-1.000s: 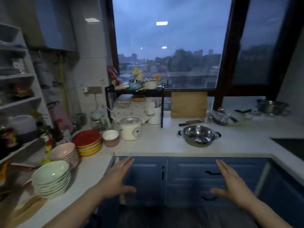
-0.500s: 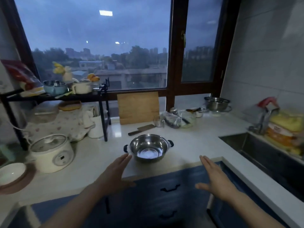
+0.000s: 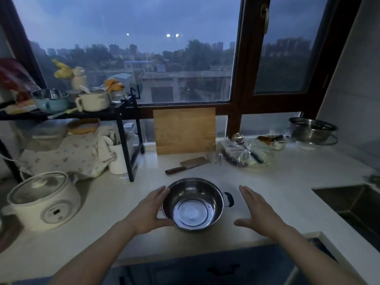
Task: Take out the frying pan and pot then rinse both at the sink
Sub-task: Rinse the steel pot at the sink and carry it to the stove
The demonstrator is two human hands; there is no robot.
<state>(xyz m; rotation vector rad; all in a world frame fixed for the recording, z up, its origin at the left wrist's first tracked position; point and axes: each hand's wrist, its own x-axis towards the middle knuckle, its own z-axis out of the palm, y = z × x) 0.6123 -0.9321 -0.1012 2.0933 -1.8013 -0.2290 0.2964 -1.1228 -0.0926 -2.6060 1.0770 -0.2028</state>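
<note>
Your left hand (image 3: 151,212) is on the left side of the steel pot (image 3: 193,204), fingers straight along the rim, thumb under the near wall; it touches but has no curled grip. Your right hand (image 3: 257,210) is spread flat, just right of the pot's black handle (image 3: 229,199), apart from it. The pot sits on the tabletop (image 3: 287,188) between your hands, upright, with nothing visible inside.

Past your fingertips: a cleaver (image 3: 186,165) flat on the tabletop, a wooden cutting board (image 3: 185,130) leaning at the window, and a clear glass (image 3: 212,154).

Far right of your right hand: the sink (image 3: 353,202), interior dark, so contents can't be told. Beyond it, a steel bowl (image 3: 312,130) stacked on a glass one, and a plastic bag (image 3: 244,153) with dark vegetables.

Left of your left hand: a white cooker (image 3: 41,200), lid on. On the rack (image 3: 125,128) above it, a blue bowl (image 3: 50,100) and a white mug-pot (image 3: 93,101) with a utensil in it. No frying pan is in view.
</note>
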